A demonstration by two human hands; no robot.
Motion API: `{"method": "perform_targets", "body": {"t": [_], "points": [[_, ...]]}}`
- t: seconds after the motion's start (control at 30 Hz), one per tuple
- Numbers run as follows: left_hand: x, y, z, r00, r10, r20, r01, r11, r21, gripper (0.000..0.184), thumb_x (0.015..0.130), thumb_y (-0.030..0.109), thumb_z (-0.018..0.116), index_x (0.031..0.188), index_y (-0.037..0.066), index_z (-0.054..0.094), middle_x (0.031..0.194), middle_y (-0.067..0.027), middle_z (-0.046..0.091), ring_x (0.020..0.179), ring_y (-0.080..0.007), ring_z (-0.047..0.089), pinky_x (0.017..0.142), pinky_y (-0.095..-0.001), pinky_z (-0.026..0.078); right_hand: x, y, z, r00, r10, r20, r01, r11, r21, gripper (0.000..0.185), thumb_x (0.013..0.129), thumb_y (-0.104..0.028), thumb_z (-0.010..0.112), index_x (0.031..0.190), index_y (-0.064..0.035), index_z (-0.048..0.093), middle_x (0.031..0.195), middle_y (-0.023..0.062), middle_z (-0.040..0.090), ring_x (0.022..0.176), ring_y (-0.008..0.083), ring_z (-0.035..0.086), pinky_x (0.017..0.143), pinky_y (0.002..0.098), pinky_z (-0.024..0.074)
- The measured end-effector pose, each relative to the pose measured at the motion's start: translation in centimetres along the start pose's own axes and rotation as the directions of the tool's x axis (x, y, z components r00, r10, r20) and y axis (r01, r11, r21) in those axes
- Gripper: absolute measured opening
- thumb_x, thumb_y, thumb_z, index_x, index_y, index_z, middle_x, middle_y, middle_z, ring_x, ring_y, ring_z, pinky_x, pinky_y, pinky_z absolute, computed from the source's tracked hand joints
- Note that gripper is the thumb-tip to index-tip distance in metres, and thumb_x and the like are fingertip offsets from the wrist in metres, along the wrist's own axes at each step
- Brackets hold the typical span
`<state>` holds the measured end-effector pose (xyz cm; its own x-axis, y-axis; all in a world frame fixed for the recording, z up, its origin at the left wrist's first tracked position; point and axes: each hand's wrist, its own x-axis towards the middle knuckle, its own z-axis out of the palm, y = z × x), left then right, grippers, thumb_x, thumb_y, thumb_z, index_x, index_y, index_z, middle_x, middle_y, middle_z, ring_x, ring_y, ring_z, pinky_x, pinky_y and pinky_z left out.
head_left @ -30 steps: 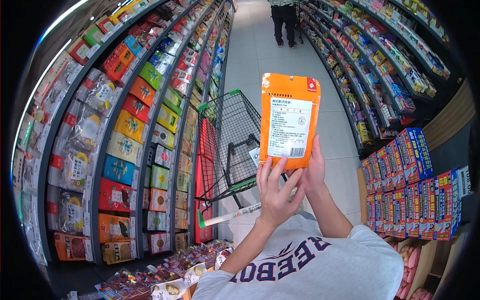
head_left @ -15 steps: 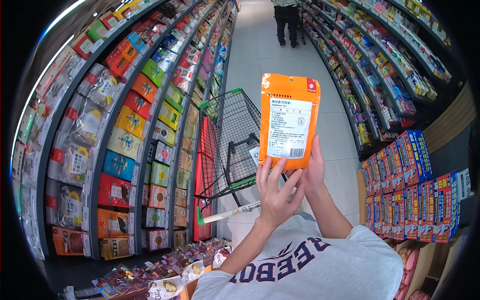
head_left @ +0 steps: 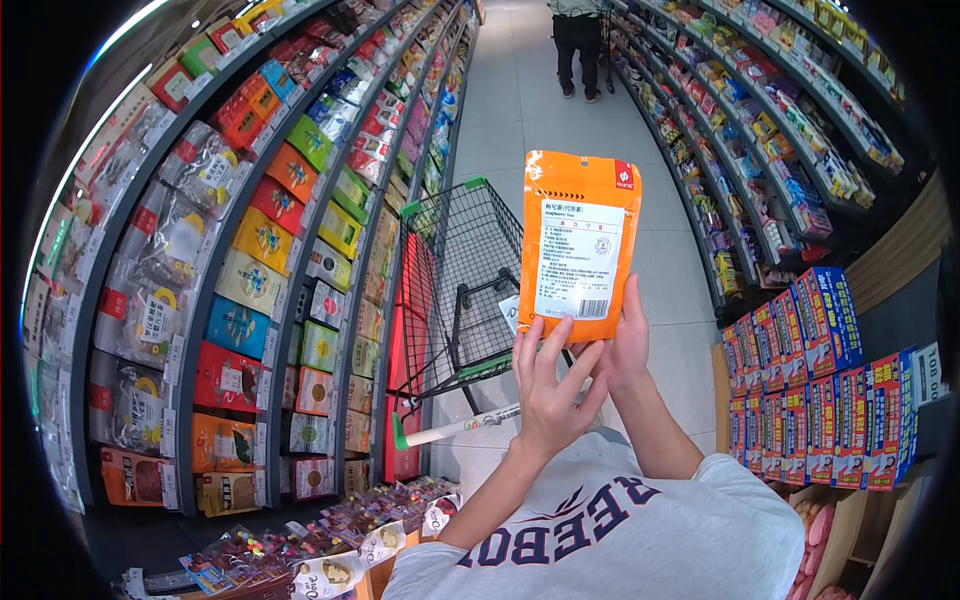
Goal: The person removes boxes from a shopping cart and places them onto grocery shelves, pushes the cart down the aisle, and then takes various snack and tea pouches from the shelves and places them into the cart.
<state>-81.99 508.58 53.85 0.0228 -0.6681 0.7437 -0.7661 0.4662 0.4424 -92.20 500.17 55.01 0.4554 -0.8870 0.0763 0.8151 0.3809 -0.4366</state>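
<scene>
An orange tea pouch (head_left: 627, 215) is held up in front of me, its white printed label and barcode facing me and a red logo in the top right corner. My left hand (head_left: 553, 385) has its fingertips against the pouch's lower front edge, its fingers somewhat spread. At the lower right corner, my right hand (head_left: 626, 348) grips the pouch, thumb along its side; the fingers behind are hidden. Just beyond my left hand stands a wire shopping cart (head_left: 455, 285) with green trim, its handle (head_left: 465, 428) near my forearm.
Shelves of colourful bagged goods (head_left: 250, 285) line the left side, and more packed shelves (head_left: 700, 130) run along the right. Stacked blue and yellow boxes (head_left: 810, 410) stand at my right. Down the tiled aisle (head_left: 510, 130), a person (head_left: 577, 50) stands beside a cart. Wrapped sweets (head_left: 330, 530) lie at lower left.
Almost nothing differs. The pouch's top tilts very slightly, while both hands keep the same place on it. The distant person appears slightly lower in view.
</scene>
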Motion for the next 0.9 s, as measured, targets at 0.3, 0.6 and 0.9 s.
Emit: {"method": "perform_targets", "body": {"t": [0.3,0.6,0.9], "points": [[0.08,-0.15,-0.08,1.000,0.002,0.003,-0.002,1.000,-0.011,0.043,0.075,0.016,0.082,0.117,0.013,0.075,0.150,-0.0188,0.049,0.141,-0.0484,0.038,0.115,-0.0610,0.031,0.09,0.16,0.10,0.998,-0.003,-0.069,0.002,1.000,-0.018,0.074,0.107,-0.064,0.016,0.159,-0.0127,0.029,0.151,0.0173,0.049,0.130,0.0356,0.058,0.100,0.0523,0.0565],[0.09,-0.23,-0.11,1.000,-0.011,0.010,0.011,0.999,-0.033,0.042,0.076,0.015,0.082,0.117,0.013,0.075,0.149,-0.0191,0.049,0.141,-0.0485,0.038,0.114,-0.0605,0.032,0.01,0.12,-0.03,0.998,0.003,-0.064,-0.006,0.999,-0.049,0.073,0.107,-0.064,0.015,0.158,-0.0131,0.030,0.151,0.0159,0.049,0.130,0.0338,0.058,0.098,0.0498,0.0563],[0.03,-0.40,-0.11,1.000,-0.019,0.004,0.019,0.999,-0.037,0.041,0.077,0.015,0.081,0.117,0.012,0.076,0.149,-0.0196,0.050,0.140,-0.0495,0.039,0.114,-0.0604,0.033,0.15,0.15,0.37,0.996,0.009,-0.085,-0.015,0.998,-0.069,0.074,0.107,-0.064,0.016,0.159,-0.0130,0.029,0.153,0.0169,0.047,0.131,0.0356,0.057,0.099,0.0524,0.0559]]}}
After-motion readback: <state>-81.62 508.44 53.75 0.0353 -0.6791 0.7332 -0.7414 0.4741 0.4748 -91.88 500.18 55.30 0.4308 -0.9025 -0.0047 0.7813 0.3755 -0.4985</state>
